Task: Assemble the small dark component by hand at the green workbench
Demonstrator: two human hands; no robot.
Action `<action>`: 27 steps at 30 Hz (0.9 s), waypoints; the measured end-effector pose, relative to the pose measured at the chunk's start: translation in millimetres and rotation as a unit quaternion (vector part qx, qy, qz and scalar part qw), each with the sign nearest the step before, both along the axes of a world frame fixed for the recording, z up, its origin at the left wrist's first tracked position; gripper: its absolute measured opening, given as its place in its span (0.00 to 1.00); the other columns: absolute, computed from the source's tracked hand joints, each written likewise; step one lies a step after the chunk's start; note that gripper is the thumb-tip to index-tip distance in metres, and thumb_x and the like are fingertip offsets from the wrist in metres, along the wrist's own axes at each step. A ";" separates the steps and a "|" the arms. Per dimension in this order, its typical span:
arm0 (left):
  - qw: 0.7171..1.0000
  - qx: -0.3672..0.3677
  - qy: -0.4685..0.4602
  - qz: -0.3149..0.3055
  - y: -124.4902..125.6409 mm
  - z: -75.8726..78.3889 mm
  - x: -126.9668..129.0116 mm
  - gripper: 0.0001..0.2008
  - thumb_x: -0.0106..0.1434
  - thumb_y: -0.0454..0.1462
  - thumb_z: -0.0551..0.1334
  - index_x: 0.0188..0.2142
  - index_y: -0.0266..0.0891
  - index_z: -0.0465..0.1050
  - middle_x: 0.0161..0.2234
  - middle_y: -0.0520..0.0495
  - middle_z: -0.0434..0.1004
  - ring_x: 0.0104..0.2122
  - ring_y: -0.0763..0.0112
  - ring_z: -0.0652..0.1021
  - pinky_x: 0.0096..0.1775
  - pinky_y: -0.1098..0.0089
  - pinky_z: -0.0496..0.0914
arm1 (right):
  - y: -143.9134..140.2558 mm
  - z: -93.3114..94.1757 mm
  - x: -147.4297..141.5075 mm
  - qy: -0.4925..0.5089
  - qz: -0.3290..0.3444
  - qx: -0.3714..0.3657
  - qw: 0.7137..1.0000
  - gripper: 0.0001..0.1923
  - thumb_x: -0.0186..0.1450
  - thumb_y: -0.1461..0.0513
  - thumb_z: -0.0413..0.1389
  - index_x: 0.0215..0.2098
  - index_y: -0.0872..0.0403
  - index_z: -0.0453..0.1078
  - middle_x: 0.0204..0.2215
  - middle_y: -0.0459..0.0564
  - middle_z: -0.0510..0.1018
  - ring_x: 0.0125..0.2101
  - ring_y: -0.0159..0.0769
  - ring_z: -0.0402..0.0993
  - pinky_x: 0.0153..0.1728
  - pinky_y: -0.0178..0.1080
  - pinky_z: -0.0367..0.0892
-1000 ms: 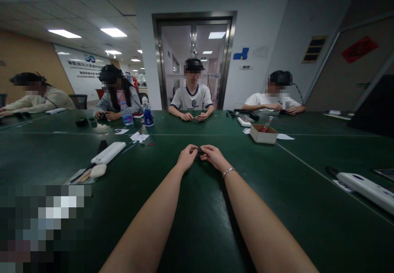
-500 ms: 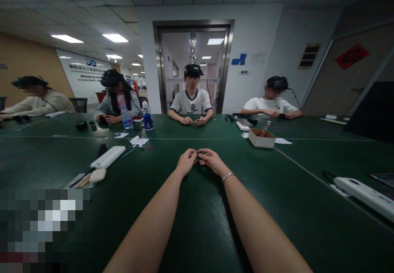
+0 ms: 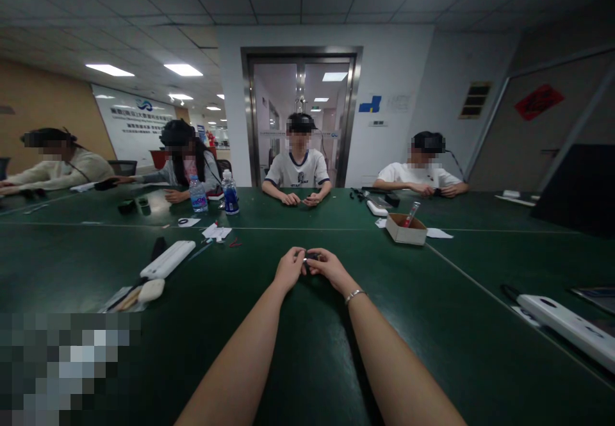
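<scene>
Both my arms reach forward over the dark green table (image 3: 307, 362). My left hand (image 3: 291, 268) is closed, its thumb and fingers pinched at a small dark object (image 3: 311, 257) with a bright, shiny spot on its left side. From the other side my right hand (image 3: 328, 266) grips the same object with bent fingers; a silver bracelet (image 3: 355, 295) circles that wrist. The object is too small and too covered by fingers for me to name its kind. Both hands are close together, just above or on the tabletop.
Left of me lie a white power strip (image 3: 168, 259) and a whitish rounded item (image 3: 151, 290). A small open box (image 3: 406, 230) stands ahead right, a long white device (image 3: 567, 323) far right. Two bottles (image 3: 230, 196) stand ahead left. Several people in headsets sit across the table.
The view has tilted up slightly, so everything sits lower. More of the dark object shows between my hands, with a bright glint. A person at left has stretched an arm out sideways.
</scene>
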State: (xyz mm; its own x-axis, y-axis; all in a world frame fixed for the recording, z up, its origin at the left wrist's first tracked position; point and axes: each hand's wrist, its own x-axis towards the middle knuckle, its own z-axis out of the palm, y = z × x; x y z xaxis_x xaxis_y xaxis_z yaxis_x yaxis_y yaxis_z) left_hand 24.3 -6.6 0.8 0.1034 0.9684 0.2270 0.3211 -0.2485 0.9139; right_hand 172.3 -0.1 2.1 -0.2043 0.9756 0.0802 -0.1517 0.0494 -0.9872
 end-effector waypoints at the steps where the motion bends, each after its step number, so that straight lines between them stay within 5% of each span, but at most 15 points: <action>1: 1.000 0.000 0.006 0.002 0.0 0.0 -0.1 0.19 0.63 0.48 0.49 0.44 0.39 0.68 0.17 0.55 0.68 0.19 0.74 0.70 0.24 0.74 0.61 | -0.1 0.0 0.0 -0.004 0.002 0.005 1.000 0.21 0.48 0.63 0.67 0.39 0.58 0.70 0.23 0.44 0.74 0.18 0.25 0.70 0.21 0.28 0.68; 14: 0.996 -0.002 0.084 0.024 1.3 1.3 0.7 0.19 0.66 0.45 0.43 0.43 0.43 0.69 0.19 0.54 0.70 0.21 0.72 0.72 0.26 0.72 0.61 | -7.4 9.5 -3.4 -0.089 0.054 0.063 0.993 0.19 0.51 0.56 0.63 0.37 0.57 0.68 0.23 0.43 0.74 0.19 0.25 0.69 0.21 0.29 0.65; 20: 0.998 -0.001 0.057 0.012 4.3 -1.5 0.0 0.19 0.65 0.49 0.46 0.42 0.43 0.69 0.20 0.53 0.70 0.22 0.71 0.71 0.27 0.72 0.62 | -4.8 10.2 -3.6 -0.135 0.064 0.070 0.986 0.18 0.53 0.54 0.61 0.37 0.58 0.69 0.21 0.43 0.72 0.17 0.24 0.64 0.17 0.27 0.61; 27: 0.999 0.004 -0.026 0.023 11.5 -8.2 -1.4 0.10 0.60 0.39 0.56 0.42 0.41 0.68 0.34 0.49 0.74 0.28 0.74 0.72 0.31 0.73 0.65 | -2.1 6.3 -2.3 -0.115 0.015 0.049 0.992 0.15 0.53 0.56 0.62 0.34 0.57 0.70 0.19 0.40 0.68 0.16 0.23 0.63 0.16 0.27 0.59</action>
